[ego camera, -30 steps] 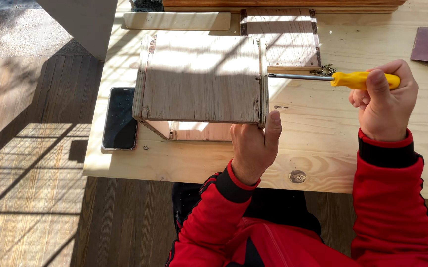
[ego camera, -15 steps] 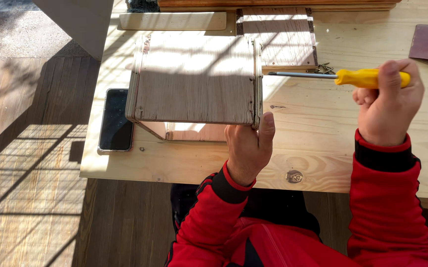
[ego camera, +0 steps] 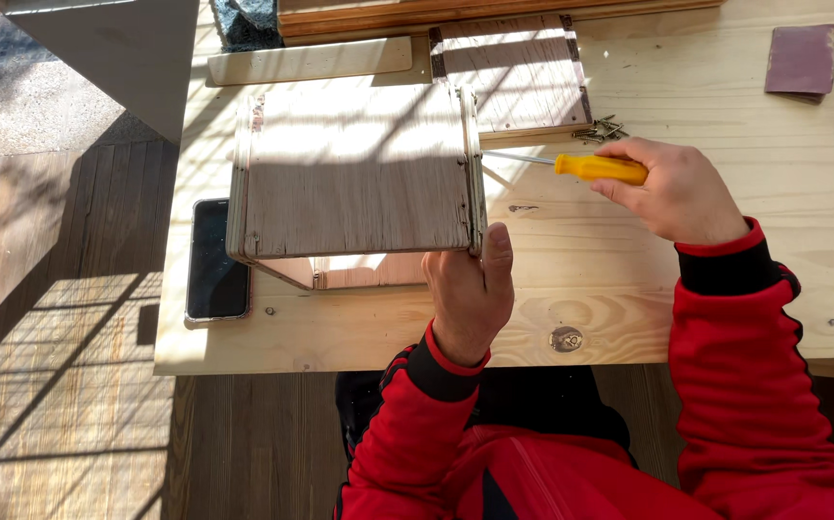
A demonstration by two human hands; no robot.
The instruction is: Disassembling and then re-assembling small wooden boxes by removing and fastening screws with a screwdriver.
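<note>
Bench [ego camera: 725,318] pale plywood, sunlit; plank floor [ego camera: 61,385] lower left; left hand [ego camera: 470,289] clamped on wooden box [ego camera: 354,173]; right hand [ego camera: 672,188] gripping yellow screwdriver [ego camera: 600,169]

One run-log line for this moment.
left hand: steadies plywood box | right hand: holds yellow screwdriver, tip at box side | loose screws nearby

We have one head-worn view, looking steeply down, close over the workbench [ego camera: 705,318] and floor [ego camera: 61,385].
</note>
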